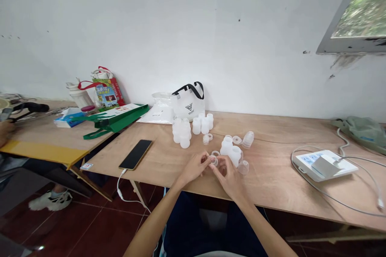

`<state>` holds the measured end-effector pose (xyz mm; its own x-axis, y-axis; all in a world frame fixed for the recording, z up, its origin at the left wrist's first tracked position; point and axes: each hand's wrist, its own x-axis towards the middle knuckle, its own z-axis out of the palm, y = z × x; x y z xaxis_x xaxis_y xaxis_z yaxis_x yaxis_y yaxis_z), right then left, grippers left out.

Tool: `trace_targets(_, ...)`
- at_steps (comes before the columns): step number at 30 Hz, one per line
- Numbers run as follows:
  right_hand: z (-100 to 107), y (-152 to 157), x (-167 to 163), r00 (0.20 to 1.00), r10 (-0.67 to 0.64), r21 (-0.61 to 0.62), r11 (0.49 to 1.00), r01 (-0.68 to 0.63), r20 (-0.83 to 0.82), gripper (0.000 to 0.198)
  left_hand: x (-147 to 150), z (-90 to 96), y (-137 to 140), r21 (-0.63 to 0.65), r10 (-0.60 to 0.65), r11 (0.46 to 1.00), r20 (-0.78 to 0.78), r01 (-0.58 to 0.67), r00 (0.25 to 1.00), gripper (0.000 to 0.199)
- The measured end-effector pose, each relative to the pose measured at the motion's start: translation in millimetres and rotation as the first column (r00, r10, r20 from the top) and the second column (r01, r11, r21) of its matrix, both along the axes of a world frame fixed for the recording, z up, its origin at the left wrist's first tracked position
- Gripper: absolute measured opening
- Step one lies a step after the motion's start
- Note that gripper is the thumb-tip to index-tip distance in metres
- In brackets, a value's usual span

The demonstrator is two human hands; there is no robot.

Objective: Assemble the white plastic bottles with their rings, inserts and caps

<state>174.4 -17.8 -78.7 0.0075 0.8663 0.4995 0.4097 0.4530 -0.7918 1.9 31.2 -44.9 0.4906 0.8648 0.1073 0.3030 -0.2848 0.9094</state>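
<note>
Hands (229, 174) together around clear cap (214, 161)

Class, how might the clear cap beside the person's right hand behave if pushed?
The clear cap might roll or skid, given its round outline. Its see-through wall suggests little weight; its evenly rounded shape hints at some stiffness.

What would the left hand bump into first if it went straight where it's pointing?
The left hand touches a small clear plastic piece; just beyond, it would probably meet the right hand first, though depth is hard to judge.
</note>
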Motion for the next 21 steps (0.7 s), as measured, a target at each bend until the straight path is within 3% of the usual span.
trace_targets(3, -3, 3, 2, 0.988, 0.059, -0.06, 0.996, -0.068, -0.141, 0.019, 1, 3.7, -4, 0.091, 0.049, 0.995, 0.005, -0.049, 0.999, 0.044)
trace_targets(9, -5, 5, 3, 0.965, 0.085, -0.15, 0.981, -0.124, -0.247, 0.034, 5, 4.9, -7, 0.098, 0.026, 0.995, 0.07, -0.033, 0.997, 0.04)
trace_targets(14, -4, 3, 3, 0.967, 0.085, -0.092, 0.99, -0.109, -0.238, 0.027, 9, 3.4, -9, 0.133, 0.028, 0.991, 0.048, -0.034, 0.998, 0.034)
trace_targets(21, -3, 2, 3, 0.987, 0.063, -0.037, 0.997, -0.069, -0.146, 0.025, 12, -0.7, -6, 0.087, -0.009, 0.996, 0.134, -0.003, 0.991, 0.038)
